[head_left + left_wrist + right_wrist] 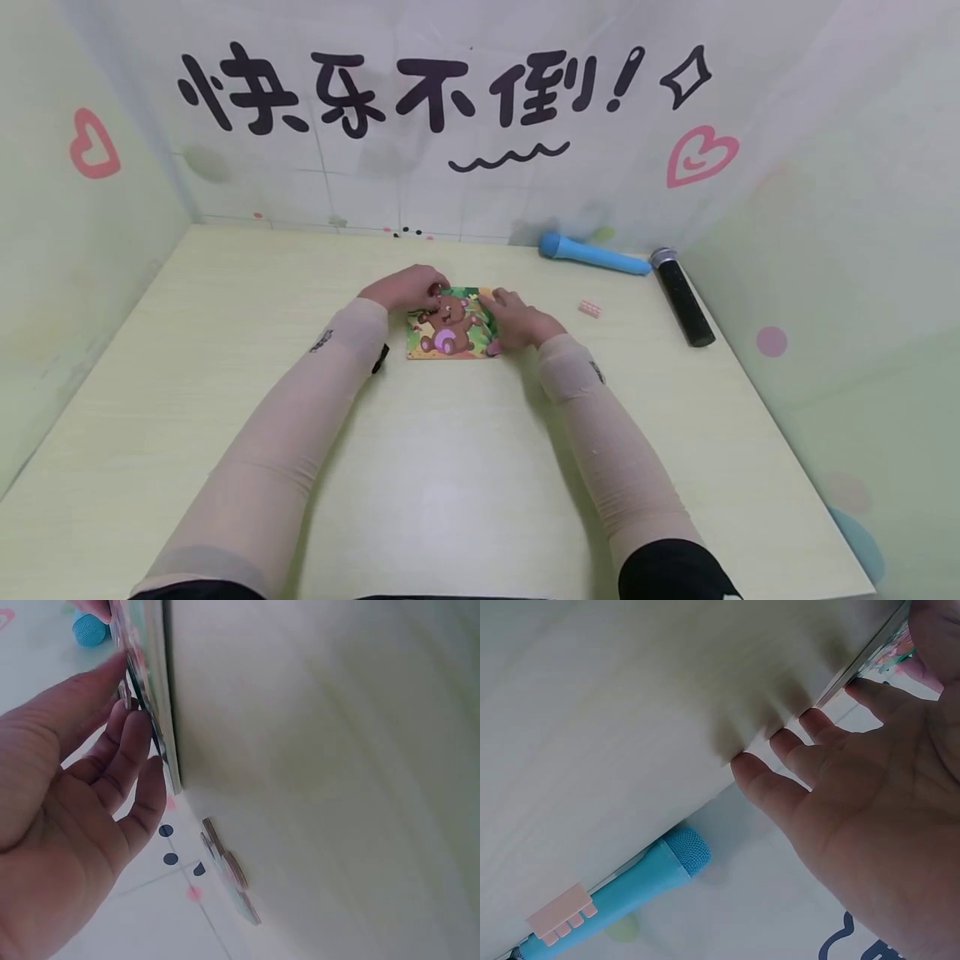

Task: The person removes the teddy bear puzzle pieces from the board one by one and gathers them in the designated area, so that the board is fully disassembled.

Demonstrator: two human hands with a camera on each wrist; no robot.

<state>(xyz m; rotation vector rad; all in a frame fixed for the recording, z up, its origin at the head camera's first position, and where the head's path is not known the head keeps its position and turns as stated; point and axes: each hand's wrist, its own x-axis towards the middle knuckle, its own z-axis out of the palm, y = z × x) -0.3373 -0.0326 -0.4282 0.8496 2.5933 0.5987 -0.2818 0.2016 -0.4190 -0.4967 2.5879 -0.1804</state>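
Observation:
A bear jigsaw puzzle (450, 337) lies flat on the table, its board low and rectangular. Over its upper left part is my left hand (411, 287); the left wrist view shows the thumb and fingers pinching a small puzzle piece (125, 693) close to the picture surface. At the board's right edge rests my right hand (516, 320), its thumb over the picture. In the right wrist view its spread fingers (769, 787) touch the tabletop beside the board. Another loose puzzle piece (229, 870) lies on the table near the left hand; the left arm hides it in the head view.
Toward the back right of the table (450, 467) lie a blue microphone (596, 254) and a black microphone (682, 298). A small pink toothed block (590, 308) sits to the right of the right hand. Printed cloth walls stand behind and on both sides.

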